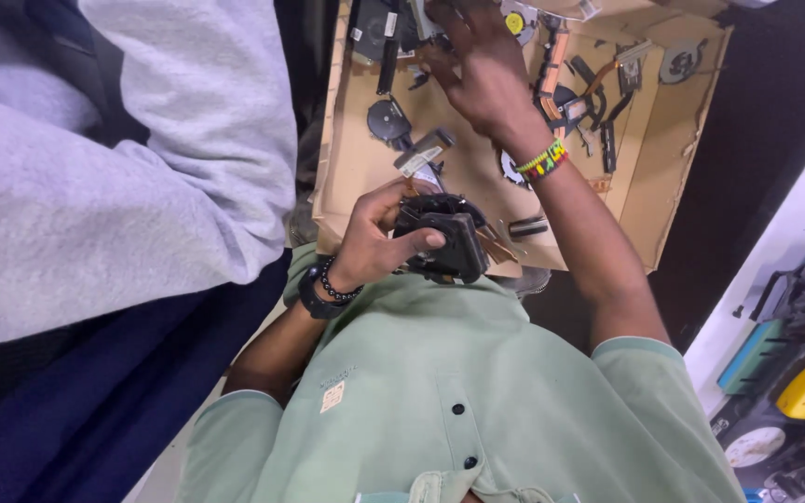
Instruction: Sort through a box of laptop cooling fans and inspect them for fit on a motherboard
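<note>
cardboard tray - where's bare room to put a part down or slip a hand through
The cardboard tray is bare along its left strip beside the round black fan, and on the right flap below the corner fan. The middle and top, around the right hand, are crowded with parts.

Two hands (379, 237), one cardboard box (673, 140)

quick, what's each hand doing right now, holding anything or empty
Left hand: closed around a black laptop cooling fan, held over the cardboard box.
Right hand: open, fingers spread, reaching among the loose parts in the box; it grips nothing visible.
</note>
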